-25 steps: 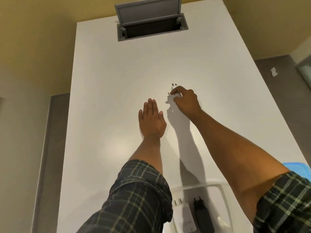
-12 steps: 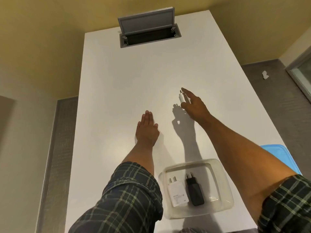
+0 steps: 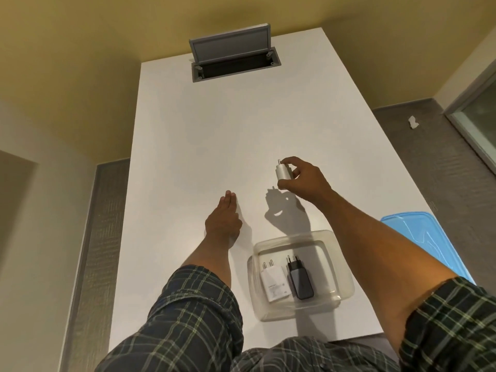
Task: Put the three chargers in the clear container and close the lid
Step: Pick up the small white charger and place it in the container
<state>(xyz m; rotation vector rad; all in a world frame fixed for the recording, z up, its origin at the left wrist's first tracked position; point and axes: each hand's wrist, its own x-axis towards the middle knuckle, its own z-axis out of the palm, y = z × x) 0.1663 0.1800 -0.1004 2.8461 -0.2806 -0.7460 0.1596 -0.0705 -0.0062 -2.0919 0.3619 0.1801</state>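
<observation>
Lighting: warm, moderately dim, from overhead. Hard shadows fell on the white table (image 3: 209,146) beneath the right hand (image 3: 304,181) and beside the left hand (image 3: 224,220). Focus: sharp, slight softness. Edges: wide-angle bowing.

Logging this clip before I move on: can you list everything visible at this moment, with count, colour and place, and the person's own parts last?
table: 1, white, fills the middle of the view
cable hatch: 1, grey, flap raised, far end of the table
clear container: 1, transparent, open, near edge of the table
white charger: 1, white, lying in the container, left
black charger: 1, black, lying in the container beside the white one
small white charger: 1, white, held above the table, prongs up
lid: 1, blue, right of the container, partly behind the right arm
scrap: 1, white, on the grey floor, far right
left hand: flat on the table, empty
right hand: grip closed on the small white charger
</observation>
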